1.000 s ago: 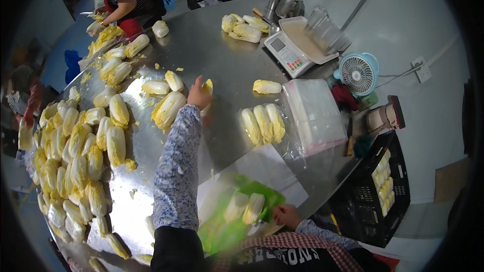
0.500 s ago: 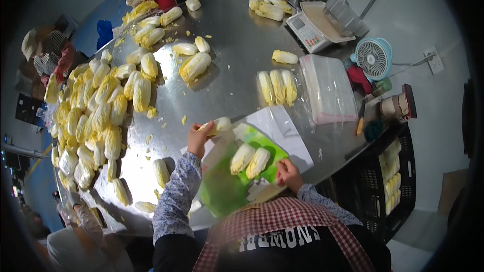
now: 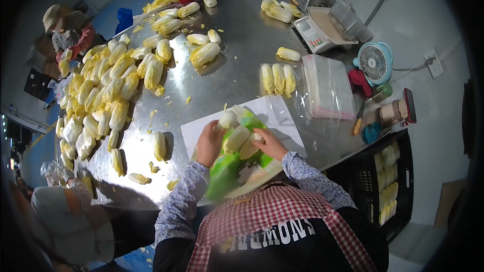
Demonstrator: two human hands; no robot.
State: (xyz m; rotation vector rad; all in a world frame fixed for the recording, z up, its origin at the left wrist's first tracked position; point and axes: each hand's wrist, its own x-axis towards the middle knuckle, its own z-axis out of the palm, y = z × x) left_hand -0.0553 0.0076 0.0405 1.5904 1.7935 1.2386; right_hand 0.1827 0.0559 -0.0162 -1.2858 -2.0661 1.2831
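Observation:
On the tabletop in front of me lies a green printed plastic bag [image 3: 224, 174], over white paper sheets [image 3: 285, 121]. A small napa cabbage [image 3: 228, 119] is in my left hand [image 3: 208, 143], held at the left of two others on the bag. The middle cabbage [image 3: 236, 139] leans up against its neighbour. My right hand [image 3: 271, 144] has its fingers closed on the end of the rightmost cabbage [image 3: 250, 147], which it partly covers.
A large pile of napa cabbages [image 3: 101, 90] covers the table's left. Three more cabbages [image 3: 278, 79] lie beside a stack of clear bags [image 3: 328, 86]. Right of them are a scale [image 3: 312, 35], a fan [image 3: 374, 63], a knife [image 3: 358, 125] and a black crate [image 3: 368, 186]. Co-workers stand around the left side.
My left hand has brought its cabbage in beside the other two. My right hand has left the bag's edge and moved up and left onto the rightmost cabbage. The view has shifted slightly.

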